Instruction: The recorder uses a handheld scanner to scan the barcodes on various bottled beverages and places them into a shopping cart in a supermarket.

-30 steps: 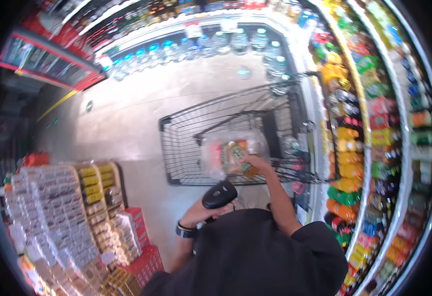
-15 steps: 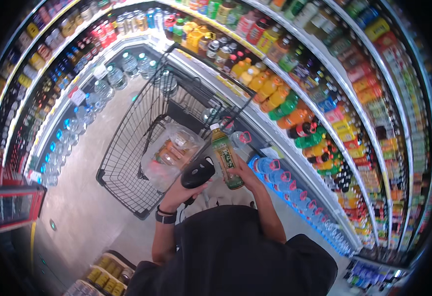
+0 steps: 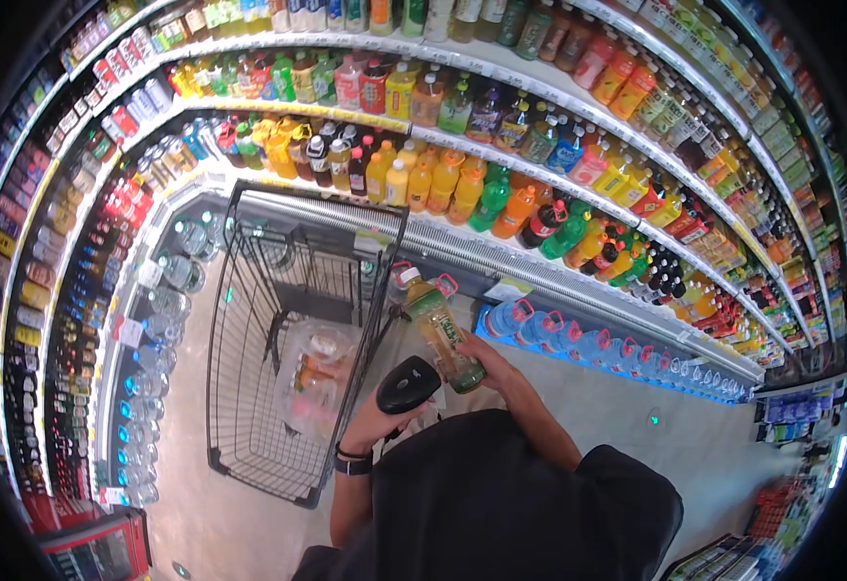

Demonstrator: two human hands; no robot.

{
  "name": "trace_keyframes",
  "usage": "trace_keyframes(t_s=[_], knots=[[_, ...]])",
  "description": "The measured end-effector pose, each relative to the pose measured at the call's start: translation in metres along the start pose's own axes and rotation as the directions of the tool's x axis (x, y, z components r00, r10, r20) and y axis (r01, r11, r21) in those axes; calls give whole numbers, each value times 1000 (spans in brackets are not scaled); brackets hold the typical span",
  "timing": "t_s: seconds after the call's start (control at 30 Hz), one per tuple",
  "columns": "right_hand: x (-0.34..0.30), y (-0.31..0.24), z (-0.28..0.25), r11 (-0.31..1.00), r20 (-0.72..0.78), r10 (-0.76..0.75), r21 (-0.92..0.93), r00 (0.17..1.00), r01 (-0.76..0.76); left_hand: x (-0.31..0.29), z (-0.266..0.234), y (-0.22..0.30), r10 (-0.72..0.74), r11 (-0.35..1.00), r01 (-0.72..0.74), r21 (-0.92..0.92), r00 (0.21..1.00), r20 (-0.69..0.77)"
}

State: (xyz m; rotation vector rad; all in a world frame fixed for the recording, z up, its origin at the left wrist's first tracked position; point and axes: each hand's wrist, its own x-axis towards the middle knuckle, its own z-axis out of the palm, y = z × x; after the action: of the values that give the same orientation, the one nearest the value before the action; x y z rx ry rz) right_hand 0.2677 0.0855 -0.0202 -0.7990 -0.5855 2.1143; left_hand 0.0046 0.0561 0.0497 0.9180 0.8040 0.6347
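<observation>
Right hand [image 3: 484, 357] closed round lower part of tilted green bottle [image 3: 431, 320], cap up-left of grip. Left hand [image 3: 373, 420] wrapped round black handheld device [image 3: 408, 385], just left of bottle. Risk: low one-handed hold could let bottle tip into device.

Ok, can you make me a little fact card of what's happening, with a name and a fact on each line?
Left hand: holds a black scanner
Left wrist: dark band
Right hand: grips a green bottle near its bottom
Cart: black wire, left of the green bottle
In the cart: see-through bag with things inside
Ahead: shelves full of colorful drinks
</observation>
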Motion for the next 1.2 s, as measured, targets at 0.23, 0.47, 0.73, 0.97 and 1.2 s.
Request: trace_keyframes(t_s=[0.23,0.47,0.73,0.97,1.2], knots=[[51,-109,-41,876,-226,-446,-309,866,370,56,4,22,-81,994,81,69,997,9],[146,-325,-82,241,36,-895,-800,446,549,125,38,72,-84,996,90,21,980,-182],[233,-515,-101,-193,257,-959,-897,115,398,194,60,107,-72,994,94,62,954,-291],[310,-559,-124,-158,122,-982,-949,-145,274,227,43,125,-113,973,158,170,962,-249],[329,-566,-135,-33,-21,-966,-978,-258,204,244,14,171,-88,986,92,139,995,-39]])
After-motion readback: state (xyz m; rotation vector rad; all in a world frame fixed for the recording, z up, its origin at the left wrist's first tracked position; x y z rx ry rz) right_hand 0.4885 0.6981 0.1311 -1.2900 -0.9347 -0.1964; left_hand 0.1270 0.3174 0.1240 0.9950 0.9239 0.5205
